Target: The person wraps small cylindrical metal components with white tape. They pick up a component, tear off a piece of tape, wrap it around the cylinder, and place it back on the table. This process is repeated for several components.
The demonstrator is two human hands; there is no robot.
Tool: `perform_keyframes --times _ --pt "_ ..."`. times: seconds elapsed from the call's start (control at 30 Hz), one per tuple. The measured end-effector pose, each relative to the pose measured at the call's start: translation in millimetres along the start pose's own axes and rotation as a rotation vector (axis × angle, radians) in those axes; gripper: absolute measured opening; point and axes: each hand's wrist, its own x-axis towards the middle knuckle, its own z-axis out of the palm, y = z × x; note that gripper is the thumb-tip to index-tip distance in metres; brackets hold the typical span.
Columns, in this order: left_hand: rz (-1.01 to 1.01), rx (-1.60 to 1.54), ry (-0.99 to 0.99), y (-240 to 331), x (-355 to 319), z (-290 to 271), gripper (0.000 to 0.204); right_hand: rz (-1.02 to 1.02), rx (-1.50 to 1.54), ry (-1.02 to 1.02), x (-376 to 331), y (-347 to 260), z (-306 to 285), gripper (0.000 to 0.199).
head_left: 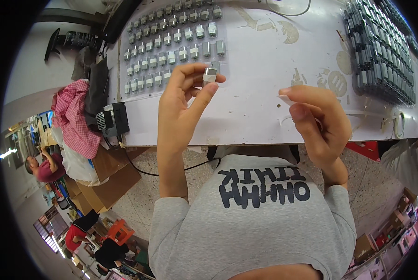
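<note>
My left hand (183, 102) holds a small silver motor (210, 73) upright between thumb and fingers, over the near right corner of a clear plastic tray (225, 46). A pale band wraps the motor's side. To the right, above the white table, my right hand (322, 119) pinches a small white strip (286, 99) between thumb and forefinger. The two hands are well apart. Rows of similar motors (183, 53) stand in the tray, many with white bands; a couple near its right edge look plain grey.
Stacked clear trays of metal parts (381, 51) stand at the right of the white table (255, 84). A white tape roll (399, 125) lies near the front right edge. At left are a black device (113, 119), a checked cloth (76, 114) and cardboard boxes (108, 186). Another person's sleeve (412, 163) shows at right.
</note>
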Motion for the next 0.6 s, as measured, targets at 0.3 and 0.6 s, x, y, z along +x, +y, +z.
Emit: perform_keyframes --times 0.3,0.6 --pt "0.124 0.436 0.088 -8 1 -14 0.030 -0.042 -0.021 -0.090 1 3 1 0.049" --pt "0.083 0.745 0.021 -2 22 -28 0.023 0.241 0.057 -0.017 -8 7 1 0.045"
